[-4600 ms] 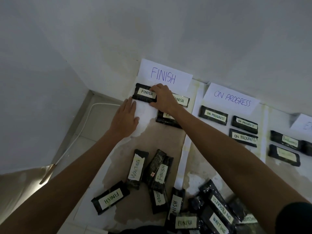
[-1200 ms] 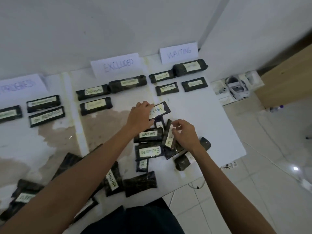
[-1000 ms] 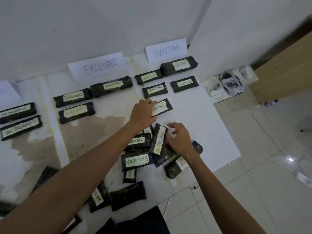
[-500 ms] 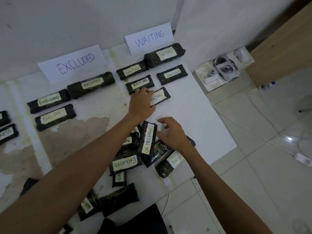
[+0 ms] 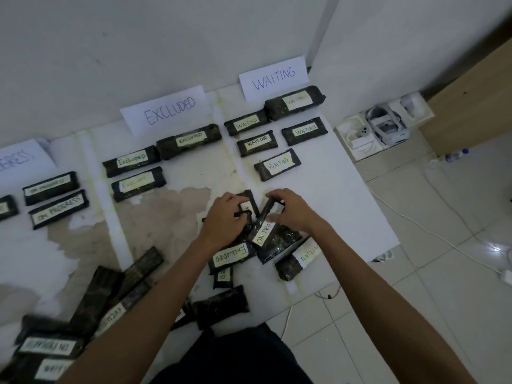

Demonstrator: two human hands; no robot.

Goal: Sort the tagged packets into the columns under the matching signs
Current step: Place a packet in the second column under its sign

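Both left hand point(image 5: 224, 218) and right hand point(image 5: 292, 214) clamp fingers on overlapping packets point(image 5: 263, 231) atop the heap point(image 5: 230, 254).

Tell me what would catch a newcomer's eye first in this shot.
Both hands meet at the jumbled pile in the middle: the right hand pinches an ON PROGRESS packet, the left hand grips a partly hidden packet. Behind them, tidy rows of packets lie under the EXCLUDED sign and the WAITING sign.

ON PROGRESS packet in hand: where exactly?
Head view, centre: the right hand grips the ON PROGRESS packet, beside the left hand, just above the loose EXCLUDED packet.
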